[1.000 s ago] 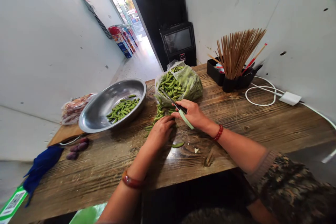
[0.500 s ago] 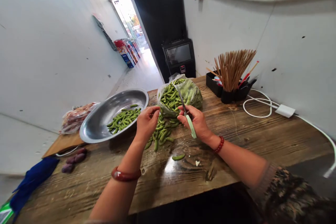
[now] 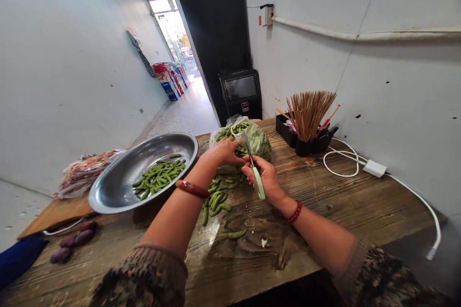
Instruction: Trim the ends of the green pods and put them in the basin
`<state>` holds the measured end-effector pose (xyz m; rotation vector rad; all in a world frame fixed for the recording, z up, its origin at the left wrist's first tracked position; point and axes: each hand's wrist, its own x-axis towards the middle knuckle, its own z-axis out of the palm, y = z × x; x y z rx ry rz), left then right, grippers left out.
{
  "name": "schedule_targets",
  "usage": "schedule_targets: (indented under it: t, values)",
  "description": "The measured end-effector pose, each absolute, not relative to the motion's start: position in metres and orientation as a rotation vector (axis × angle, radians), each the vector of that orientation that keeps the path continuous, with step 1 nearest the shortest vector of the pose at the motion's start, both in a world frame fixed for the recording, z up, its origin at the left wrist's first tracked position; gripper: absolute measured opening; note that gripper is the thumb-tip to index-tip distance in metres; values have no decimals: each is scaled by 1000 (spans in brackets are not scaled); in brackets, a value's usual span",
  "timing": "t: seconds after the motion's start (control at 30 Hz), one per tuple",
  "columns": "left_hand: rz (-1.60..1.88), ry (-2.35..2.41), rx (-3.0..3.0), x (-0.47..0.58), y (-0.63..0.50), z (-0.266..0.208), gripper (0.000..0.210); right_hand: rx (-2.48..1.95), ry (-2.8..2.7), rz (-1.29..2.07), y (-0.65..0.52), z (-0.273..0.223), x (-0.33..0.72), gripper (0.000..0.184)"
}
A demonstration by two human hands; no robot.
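My right hand [image 3: 265, 180] is closed round scissors [image 3: 257, 183] with pale green handles, their blades pointing up and away. My left hand [image 3: 227, 152] reaches over the near side of a clear plastic bag [image 3: 261, 141] of green soybean pods. Its fingers are stretched out, the thumb apart from them and close to the right fingertips. Whether its fingertips touch a pod is hard to see. Loose pods [image 3: 216, 201] lie in a heap on the table below both hands. A single pod [image 3: 236, 234] lies nearer me. More pods [image 3: 160, 177] rest in a wide metal basin [image 3: 108, 196] at the left.
Left of the basin lies a bag of reddish food [image 3: 84, 172] on a wooden board [image 3: 54, 216]. Purple tubers [image 3: 74, 240] and a blue cloth [image 3: 23, 256] are nearer. Right, a black holder [image 3: 306, 146] contains wooden skewers [image 3: 310, 115], beside a white cable and adapter [image 3: 375, 168].
My left hand has moved forward and right, from beside the heap to over the bag, its pinched fingers now stretched out. The right hand still holds the scissors. The camera view has shifted slightly.
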<state>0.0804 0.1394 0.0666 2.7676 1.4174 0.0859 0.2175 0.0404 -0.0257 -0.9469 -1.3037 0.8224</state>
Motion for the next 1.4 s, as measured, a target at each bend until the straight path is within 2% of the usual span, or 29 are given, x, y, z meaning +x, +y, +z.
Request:
schedule_targets:
  t: [0.1, 0.17, 0.4, 0.7, 0.87, 1.23, 1.4]
  values:
    - [-169, 1347, 2746, 78, 146, 80, 69, -949, -1284, 835, 42, -27, 218, 36]
    - [-222, 1389, 2761, 78, 145, 84, 69, -944, -1272, 848, 43, -28, 218, 37]
    - [-176, 1559, 2748, 94, 134, 73, 86, -935, -1279, 887, 42, -27, 217, 41]
    - [-71, 1505, 2753, 86, 139, 64, 78, -935, -1290, 860, 42, -27, 218, 38]
    - [-209, 1607, 2710, 94, 139, 63, 77, -941, -1293, 898, 40, -28, 218, 40]
    - [135, 1782, 2678, 89, 136, 54, 44, -911, -1272, 888, 40, -24, 221, 40]
    - [523, 1714, 2603, 78, 136, 64, 38, -906, -1246, 898, 40, -23, 220, 41]
